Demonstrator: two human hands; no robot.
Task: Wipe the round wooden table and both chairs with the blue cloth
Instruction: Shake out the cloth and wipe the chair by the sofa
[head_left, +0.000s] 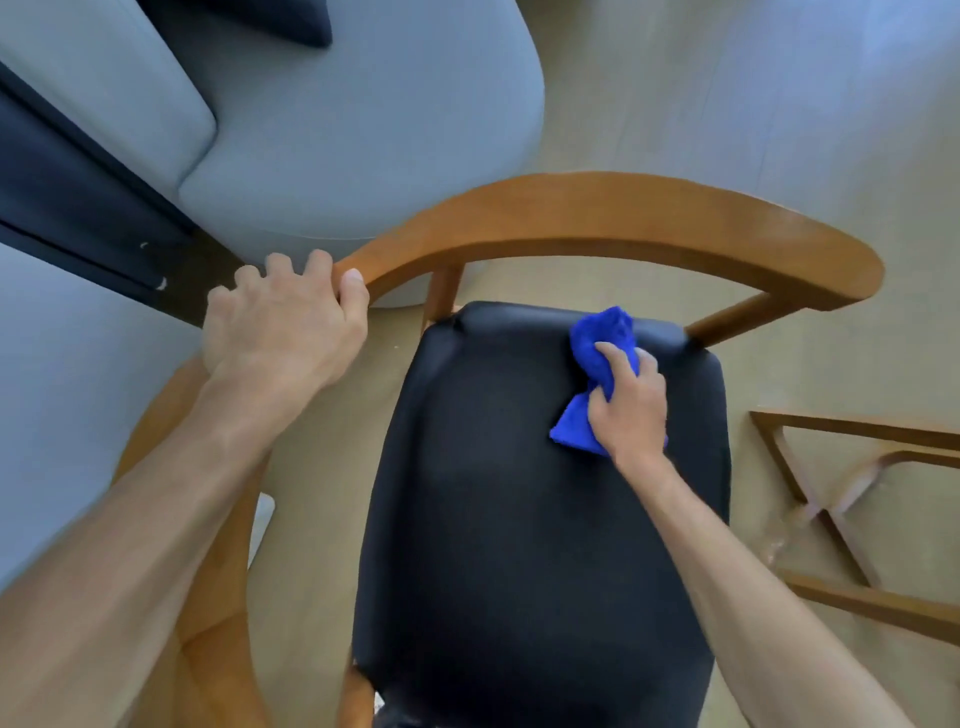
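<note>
On the pale beige floor, upper left, sits a big light-grey upholstered sofa w/ a dark navy cushion at its top edge. In front of it, centre frame, stands the wooden armchair w/ curved brown rail and black padded seat; the rail arcs from lower left round the top to the right end. At right edge, a brown wooden cross-braced frame on the floor, prob. a table base, can't tell for sure. The left hand has its grip clamped on the curved rail at the chair's left side, fingers over the top, thumb wrapped on the inner edge. The right hand has its grip closed round the bunched bright-blue cloth, pressing it onto the seat's far right corner, near the rear post; cloth touches the black padding.
</note>
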